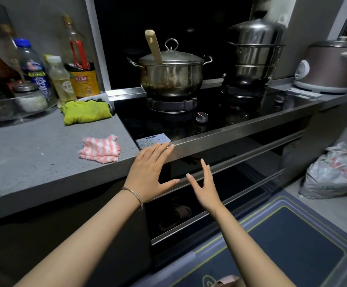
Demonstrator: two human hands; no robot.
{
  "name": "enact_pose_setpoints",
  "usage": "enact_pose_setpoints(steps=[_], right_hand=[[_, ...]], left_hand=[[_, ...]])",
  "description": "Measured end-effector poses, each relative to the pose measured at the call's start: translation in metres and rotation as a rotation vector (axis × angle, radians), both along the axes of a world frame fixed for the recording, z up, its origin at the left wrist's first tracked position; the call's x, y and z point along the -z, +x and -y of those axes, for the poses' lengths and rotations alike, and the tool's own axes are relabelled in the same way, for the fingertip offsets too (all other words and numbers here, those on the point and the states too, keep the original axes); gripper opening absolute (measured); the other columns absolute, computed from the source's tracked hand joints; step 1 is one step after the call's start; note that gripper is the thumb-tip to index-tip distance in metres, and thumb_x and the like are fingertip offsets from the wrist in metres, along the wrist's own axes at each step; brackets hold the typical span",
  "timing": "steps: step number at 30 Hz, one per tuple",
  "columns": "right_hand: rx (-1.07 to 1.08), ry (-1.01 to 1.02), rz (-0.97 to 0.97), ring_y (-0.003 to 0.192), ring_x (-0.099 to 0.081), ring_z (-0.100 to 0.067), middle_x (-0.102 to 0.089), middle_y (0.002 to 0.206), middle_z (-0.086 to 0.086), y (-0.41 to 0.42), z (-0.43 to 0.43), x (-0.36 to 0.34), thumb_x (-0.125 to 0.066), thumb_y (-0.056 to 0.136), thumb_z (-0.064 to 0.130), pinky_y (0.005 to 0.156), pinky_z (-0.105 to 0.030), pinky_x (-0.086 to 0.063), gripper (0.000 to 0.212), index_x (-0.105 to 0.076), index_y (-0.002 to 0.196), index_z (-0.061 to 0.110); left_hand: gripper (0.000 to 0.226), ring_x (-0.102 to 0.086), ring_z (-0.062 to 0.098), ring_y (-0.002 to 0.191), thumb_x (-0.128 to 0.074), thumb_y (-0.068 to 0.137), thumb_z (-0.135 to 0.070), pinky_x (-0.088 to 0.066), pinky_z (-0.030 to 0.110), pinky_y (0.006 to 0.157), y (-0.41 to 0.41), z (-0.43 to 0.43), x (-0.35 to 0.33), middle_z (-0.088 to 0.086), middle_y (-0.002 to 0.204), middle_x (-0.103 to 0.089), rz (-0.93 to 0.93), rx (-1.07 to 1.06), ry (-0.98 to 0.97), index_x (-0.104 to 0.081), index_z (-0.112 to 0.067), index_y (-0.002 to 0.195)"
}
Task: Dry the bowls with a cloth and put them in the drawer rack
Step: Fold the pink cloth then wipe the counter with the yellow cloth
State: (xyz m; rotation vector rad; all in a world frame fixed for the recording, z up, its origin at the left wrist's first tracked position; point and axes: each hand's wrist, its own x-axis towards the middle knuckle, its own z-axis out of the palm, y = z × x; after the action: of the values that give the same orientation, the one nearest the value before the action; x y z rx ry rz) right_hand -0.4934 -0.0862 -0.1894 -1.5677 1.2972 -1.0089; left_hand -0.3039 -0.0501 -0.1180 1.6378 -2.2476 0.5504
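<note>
A pink-and-white striped cloth [100, 149] lies crumpled on the grey counter [33, 154], left of the stove. My left hand [150, 172] is held out flat with straight fingers in front of the stove's steel front edge, holding nothing. My right hand [203, 183] hovers beside it, fingers straight and spread, also holding nothing. Both hands are in front of the dark drawer fronts [220, 179] under the stove, which are shut. No bowl is in view.
A lidded steel pot [171, 75] with a wooden handle and a tall steamer [253, 52] sit on the black stove. A green cloth [85, 111], bottles and a glass bowl crowd the back left. A rice cooker [332, 67], a plastic bag [332, 175] and a floor mat [282, 245] lie right.
</note>
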Motion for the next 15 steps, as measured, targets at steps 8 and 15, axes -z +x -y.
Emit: enact_pose_setpoints(steps=[8,15], right_hand=[[-0.048,-0.557,-0.005,0.128,-0.036,0.006,-0.04,0.138,0.016,0.034,-0.037,-0.092,-0.061,0.09,0.033,0.103,-0.008,-0.028,0.044,-0.048,0.133,0.029],[-0.323,-0.558,-0.214,0.106,-0.054,-0.003,-0.061,0.108,0.01,0.104,-0.021,-0.141,-0.066,0.088,0.024,0.094,-0.022,-0.04,0.013,-0.07,0.1,0.022]], left_hand=[[0.057,-0.038,0.022,0.136,-0.039,0.089,-0.051,-0.028,0.041,0.114,0.045,-0.03,-0.035,0.001,0.144,-0.048,-0.224,0.075,-0.09,-0.052,-0.019,0.134],[0.052,-0.057,0.023,0.101,-0.034,0.08,-0.056,-0.04,0.03,0.074,0.125,-0.048,-0.065,-0.001,0.107,-0.063,-0.389,-0.142,-0.013,-0.067,-0.023,0.104]])
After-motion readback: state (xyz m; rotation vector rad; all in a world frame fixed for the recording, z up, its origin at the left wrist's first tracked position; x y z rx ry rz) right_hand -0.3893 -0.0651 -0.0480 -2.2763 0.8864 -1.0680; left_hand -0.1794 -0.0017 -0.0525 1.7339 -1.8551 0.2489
